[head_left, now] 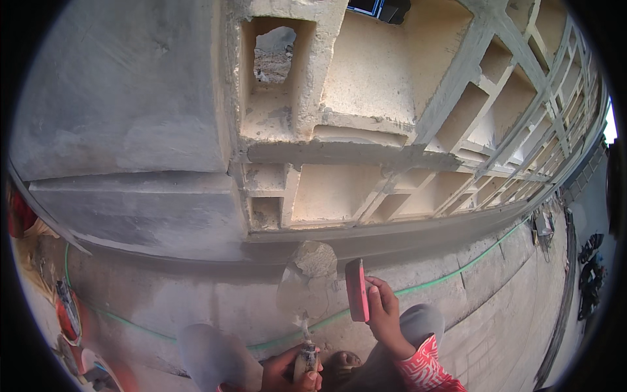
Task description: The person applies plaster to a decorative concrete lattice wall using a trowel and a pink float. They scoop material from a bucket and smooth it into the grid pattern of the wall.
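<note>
Grey cement and cream recesses form a lattice wall (271, 153) above a loaded trowel (290, 300) and a red hand float (356, 291).
The wall spans nine through twelve to three o'clock, its far end crowding into the dark rim; a green hose (431, 283) bows from eight to three, partly hidden behind the blurred left knee (212, 353). At six, the trowel points up toward the wall's base, mortar (315, 259) masking its tip; the left hand (287, 372), cut off below, wraps its handle. Dark items (591, 274) near half past three are indistinct. Toward half past five, the right hand (384, 307) grasps the upright float, some fingers concealed.
</note>
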`<state>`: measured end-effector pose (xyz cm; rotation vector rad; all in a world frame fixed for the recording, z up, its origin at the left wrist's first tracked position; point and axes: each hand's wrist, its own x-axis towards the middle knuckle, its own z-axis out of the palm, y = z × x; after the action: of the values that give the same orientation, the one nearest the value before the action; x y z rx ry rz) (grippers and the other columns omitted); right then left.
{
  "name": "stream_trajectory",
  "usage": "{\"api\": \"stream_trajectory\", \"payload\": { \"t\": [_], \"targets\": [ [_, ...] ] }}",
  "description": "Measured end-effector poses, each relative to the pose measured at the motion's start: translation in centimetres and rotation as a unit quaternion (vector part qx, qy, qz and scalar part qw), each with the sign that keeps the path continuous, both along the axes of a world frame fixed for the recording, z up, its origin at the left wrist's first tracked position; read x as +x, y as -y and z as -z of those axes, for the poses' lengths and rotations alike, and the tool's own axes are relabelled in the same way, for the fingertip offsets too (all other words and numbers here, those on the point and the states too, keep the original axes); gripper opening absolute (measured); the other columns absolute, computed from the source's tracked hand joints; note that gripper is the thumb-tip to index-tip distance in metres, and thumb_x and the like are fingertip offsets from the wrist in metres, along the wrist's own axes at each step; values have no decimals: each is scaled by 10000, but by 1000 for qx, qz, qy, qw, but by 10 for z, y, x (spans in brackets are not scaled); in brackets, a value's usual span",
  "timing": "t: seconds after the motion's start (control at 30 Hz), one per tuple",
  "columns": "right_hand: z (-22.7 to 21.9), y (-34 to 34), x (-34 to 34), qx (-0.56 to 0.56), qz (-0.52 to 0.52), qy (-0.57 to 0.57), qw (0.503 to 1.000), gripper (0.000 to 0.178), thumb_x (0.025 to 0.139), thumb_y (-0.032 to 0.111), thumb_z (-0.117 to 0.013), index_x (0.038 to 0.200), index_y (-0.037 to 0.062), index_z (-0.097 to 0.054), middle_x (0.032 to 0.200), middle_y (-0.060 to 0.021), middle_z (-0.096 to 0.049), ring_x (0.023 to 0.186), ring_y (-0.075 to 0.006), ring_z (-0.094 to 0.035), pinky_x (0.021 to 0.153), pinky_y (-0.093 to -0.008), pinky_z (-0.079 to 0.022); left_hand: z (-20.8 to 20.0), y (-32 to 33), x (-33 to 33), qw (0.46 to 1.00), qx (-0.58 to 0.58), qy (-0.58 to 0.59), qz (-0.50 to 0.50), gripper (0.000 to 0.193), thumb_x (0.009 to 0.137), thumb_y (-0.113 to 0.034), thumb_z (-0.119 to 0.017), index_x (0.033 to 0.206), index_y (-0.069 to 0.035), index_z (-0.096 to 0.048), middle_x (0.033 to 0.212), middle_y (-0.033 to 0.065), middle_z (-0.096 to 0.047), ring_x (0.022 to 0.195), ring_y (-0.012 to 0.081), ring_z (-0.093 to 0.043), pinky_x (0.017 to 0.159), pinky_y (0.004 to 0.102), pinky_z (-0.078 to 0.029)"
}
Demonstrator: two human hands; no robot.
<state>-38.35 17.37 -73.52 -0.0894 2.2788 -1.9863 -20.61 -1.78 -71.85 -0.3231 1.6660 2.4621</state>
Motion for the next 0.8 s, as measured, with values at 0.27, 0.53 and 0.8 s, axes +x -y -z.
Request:
{"api": "stream_trajectory", "payload": {
  "t": [0.27, 0.53, 0.8],
  "targets": [
    [-54, -6, -11, 304, 126, -463, 823, 303, 857, 85, -720, 1158, 52, -727, 691, -27, -514, 527, -121, -457, 472, -263, -381, -6, -6, 0, 998, -31, 9, -48, 297, 974, -214, -628, 1182, -15, -559, 802, 54, -588, 583, 142, -578, 486, 291, -477],
    [-152, 12, -64, 462, 167, -687, 536, 393, 758, 93, -767, 1148, 137, -776, 666, 25, -260, 490, -79, -388, 390, -256, -301, 20, -3, -3, 986, -162, 9, -27, 225, 984, -225, -614, 1091, -35, -560, 740, 57, -600, 565, 131, -572, 491, 276, -469],
    [-172, 3, -79, 447, 109, -742, 489, 462, 714, 93, -720, 1164, 179, -772, 689, 15, -257, 518, -78, -389, 398, -225, -285, 7, -5, -4, 993, -108, 25, -29, 219, 992, -217, -620, 1099, -34, -563, 737, 59, -611, 561, 134, -576, 507, 274, -479]
  ]
}}
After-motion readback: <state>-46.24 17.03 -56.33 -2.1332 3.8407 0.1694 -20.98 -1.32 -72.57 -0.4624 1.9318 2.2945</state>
